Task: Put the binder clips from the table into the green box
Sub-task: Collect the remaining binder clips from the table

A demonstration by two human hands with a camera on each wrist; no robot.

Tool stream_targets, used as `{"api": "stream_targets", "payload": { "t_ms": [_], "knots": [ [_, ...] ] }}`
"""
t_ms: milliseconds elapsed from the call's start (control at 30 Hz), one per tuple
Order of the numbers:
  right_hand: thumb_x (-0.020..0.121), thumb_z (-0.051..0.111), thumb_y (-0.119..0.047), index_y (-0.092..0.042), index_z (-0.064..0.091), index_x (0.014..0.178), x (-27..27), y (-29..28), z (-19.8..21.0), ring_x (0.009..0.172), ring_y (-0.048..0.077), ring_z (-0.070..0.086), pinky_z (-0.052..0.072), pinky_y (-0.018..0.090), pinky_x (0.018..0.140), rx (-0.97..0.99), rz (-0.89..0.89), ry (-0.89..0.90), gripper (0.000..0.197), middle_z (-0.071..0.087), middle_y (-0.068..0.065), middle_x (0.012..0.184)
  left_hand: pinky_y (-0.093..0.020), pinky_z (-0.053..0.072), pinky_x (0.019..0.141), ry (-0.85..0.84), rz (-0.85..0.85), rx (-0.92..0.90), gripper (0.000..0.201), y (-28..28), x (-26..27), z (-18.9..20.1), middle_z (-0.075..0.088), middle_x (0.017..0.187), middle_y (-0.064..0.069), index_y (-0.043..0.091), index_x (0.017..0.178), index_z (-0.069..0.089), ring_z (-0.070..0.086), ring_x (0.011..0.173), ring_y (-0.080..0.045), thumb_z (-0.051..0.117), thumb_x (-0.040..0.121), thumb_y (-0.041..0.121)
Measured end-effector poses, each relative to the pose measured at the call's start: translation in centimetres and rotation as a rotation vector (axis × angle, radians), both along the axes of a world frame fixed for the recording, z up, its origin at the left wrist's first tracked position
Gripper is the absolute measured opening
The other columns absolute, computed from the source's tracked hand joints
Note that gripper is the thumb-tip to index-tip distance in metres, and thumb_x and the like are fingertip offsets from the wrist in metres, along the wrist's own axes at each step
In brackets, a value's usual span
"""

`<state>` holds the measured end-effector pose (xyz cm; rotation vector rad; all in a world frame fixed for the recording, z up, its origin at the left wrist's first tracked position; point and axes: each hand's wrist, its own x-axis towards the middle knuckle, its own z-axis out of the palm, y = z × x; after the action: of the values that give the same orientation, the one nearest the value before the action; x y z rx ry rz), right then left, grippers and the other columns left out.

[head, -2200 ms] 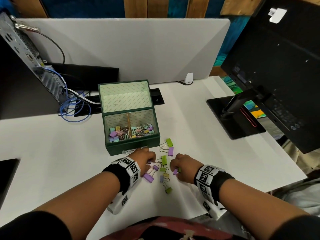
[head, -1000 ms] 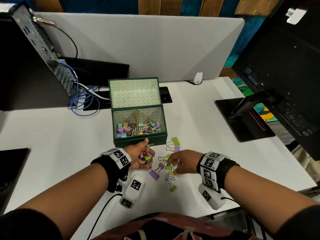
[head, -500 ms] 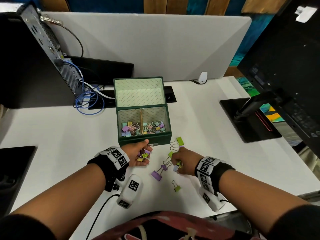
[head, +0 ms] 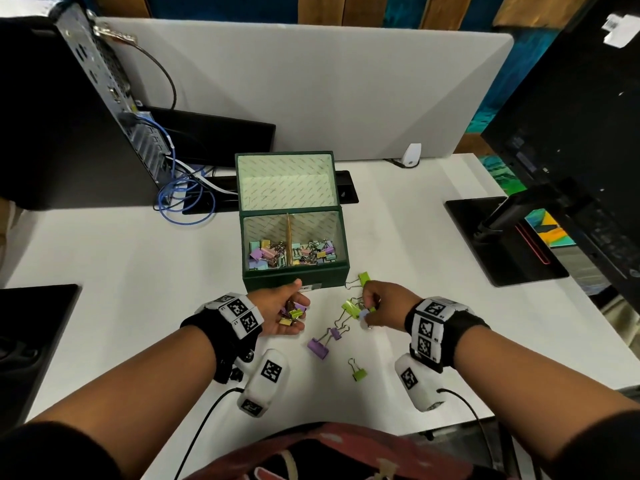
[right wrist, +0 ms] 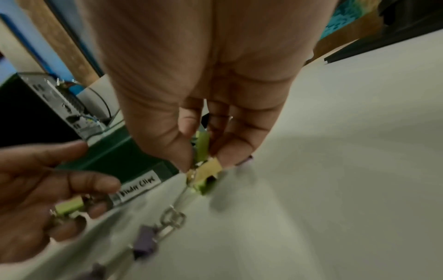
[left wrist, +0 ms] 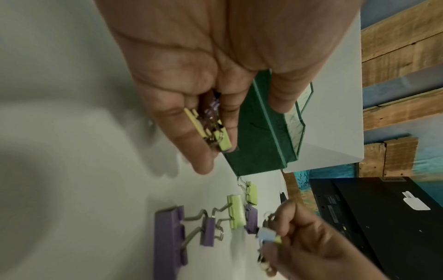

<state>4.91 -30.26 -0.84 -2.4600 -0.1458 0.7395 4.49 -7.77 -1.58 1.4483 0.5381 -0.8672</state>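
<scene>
The green box [head: 294,277] stands open at mid-table with its lid tipped back and several pastel binder clips [head: 292,252] inside. Just in front of it my left hand [head: 289,315] lies palm up, its fingers cupped round a few small clips [left wrist: 215,132]. My right hand [head: 369,310] pinches a green and a pale blue clip [right wrist: 203,151] just above the table, right of the left hand. Loose on the table lie a big purple clip [head: 318,348], a small purple one [head: 336,333], and green ones [head: 359,374] [head: 364,278].
A computer case [head: 104,81] and blue cables [head: 187,202] stand at the back left. A monitor [head: 588,116] on its black stand [head: 502,244] takes up the right side. A grey divider [head: 311,81] closes off the back. A dark slab [head: 34,323] lies at the left edge.
My left hand has turned palm up with gathered clips and lifted off the pile. My right hand has moved forward toward the box and picked clips off the table.
</scene>
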Motion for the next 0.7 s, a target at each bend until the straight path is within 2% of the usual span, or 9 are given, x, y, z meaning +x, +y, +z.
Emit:
{"api": "stream_targets", "payload": {
  "t_ms": [133, 233, 333, 367, 467, 533, 600, 633, 700],
  "knots": [
    [0.075, 0.068, -0.007, -0.024, 0.044, 0.067, 0.5, 2.4, 1.9, 0.056, 0.01, 0.042, 0.037, 0.022, 0.055, 0.214, -0.065, -0.008, 0.031, 0.043, -0.005, 0.063, -0.026, 0.055, 0.051, 0.041, -0.016, -0.061, 0.052, -0.9, -0.2, 0.0, 0.057, 0.076, -0.012, 0.007, 0.088, 0.059, 0.06, 0.064, -0.025, 0.031, 0.094, 0.051],
    [0.077, 0.065, 0.0, -0.027, 0.05, 0.074, 0.6, 4.6, 2.5, 0.058, 0.007, 0.046, 0.042, 0.017, 0.056, 0.358, -0.039, 0.024, 0.032, 0.047, -0.006, 0.07, -0.025, 0.053, 0.047, 0.036, 0.004, -0.073, 0.059, -1.7, -0.3, 0.3, 0.059, 0.074, -0.014, 0.007, 0.085, 0.058, 0.061, 0.051, -0.024, 0.027, 0.092, 0.057],
    [0.081, 0.061, 0.004, -0.029, 0.054, 0.082, 0.4, 5.6, 2.4, 0.076, 0.009, 0.056, 0.049, 0.02, 0.074, 0.478, 0.005, 0.098, 0.033, 0.056, -0.006, 0.082, -0.021, 0.047, 0.039, 0.025, 0.074, -0.102, 0.061, -2.1, -0.2, 0.4, 0.06, 0.064, -0.014, 0.004, 0.081, 0.06, 0.058, 0.037, -0.021, 0.027, 0.094, 0.055],
    [0.082, 0.06, 0.004, -0.03, 0.055, 0.083, 0.3, 5.6, 2.4, 0.08, 0.007, 0.058, 0.049, 0.019, 0.077, 0.47, 0.027, 0.096, 0.034, 0.058, -0.007, 0.084, -0.017, 0.043, 0.036, 0.013, 0.083, -0.09, 0.059, -2.0, -0.2, 0.4, 0.061, 0.061, -0.014, 0.004, 0.081, 0.061, 0.057, 0.037, -0.02, 0.028, 0.095, 0.051],
    [0.082, 0.055, 0.005, -0.03, 0.057, 0.086, 0.4, 4.1, 2.4, 0.078, -0.001, 0.06, 0.049, 0.013, 0.071, 0.364, 0.081, 0.081, 0.036, 0.06, -0.012, 0.087, -0.014, 0.037, 0.033, -0.015, 0.08, -0.04, 0.047, -1.4, 0.1, 0.2, 0.062, 0.067, -0.013, 0.004, 0.079, 0.062, 0.058, 0.044, -0.02, 0.034, 0.097, 0.038],
    [0.082, 0.052, 0.005, -0.023, 0.061, 0.094, 0.2, 2.7, 2.4, 0.074, -0.002, 0.056, 0.047, 0.009, 0.069, 0.273, 0.097, 0.069, 0.033, 0.06, -0.011, 0.087, -0.013, 0.037, 0.033, 0.0, 0.076, -0.057, 0.045, -0.9, 0.2, 0.3, 0.061, 0.066, -0.009, 0.007, 0.074, 0.061, 0.058, 0.043, -0.017, 0.035, 0.097, 0.035],
    [0.082, 0.053, 0.002, -0.016, 0.063, 0.104, -0.2, 1.3, 2.4, 0.073, -0.002, 0.052, 0.041, 0.003, 0.067, 0.122, 0.183, 0.044, 0.03, 0.063, -0.005, 0.096, -0.013, 0.036, 0.034, 0.015, 0.077, -0.077, 0.042, -0.6, 0.3, 0.4, 0.06, 0.062, -0.005, 0.009, 0.072, 0.059, 0.056, 0.039, -0.013, 0.035, 0.096, 0.033],
    [0.082, 0.056, -0.002, -0.016, 0.063, 0.108, -0.4, 0.8, 2.3, 0.076, 0.001, 0.053, 0.042, 0.007, 0.072, 0.041, 0.238, 0.049, 0.03, 0.063, -0.001, 0.104, -0.013, 0.036, 0.034, 0.016, 0.083, -0.081, 0.041, -0.5, 0.3, 0.5, 0.06, 0.059, -0.004, 0.009, 0.071, 0.059, 0.056, 0.038, -0.012, 0.037, 0.096, 0.032],
    [0.081, 0.064, -0.013, -0.02, 0.058, 0.118, -1.0, 0.2, 1.7, 0.09, 0.011, 0.054, 0.043, 0.022, 0.085, -0.109, 0.345, 0.071, 0.038, 0.057, 0.004, 0.118, -0.013, 0.037, 0.035, 0.011, 0.079, -0.075, 0.04, -0.3, 0.2, 0.5, 0.062, 0.052, -0.001, 0.009, 0.07, 0.059, 0.055, 0.038, -0.01, 0.038, 0.096, 0.031]
  ]
}}
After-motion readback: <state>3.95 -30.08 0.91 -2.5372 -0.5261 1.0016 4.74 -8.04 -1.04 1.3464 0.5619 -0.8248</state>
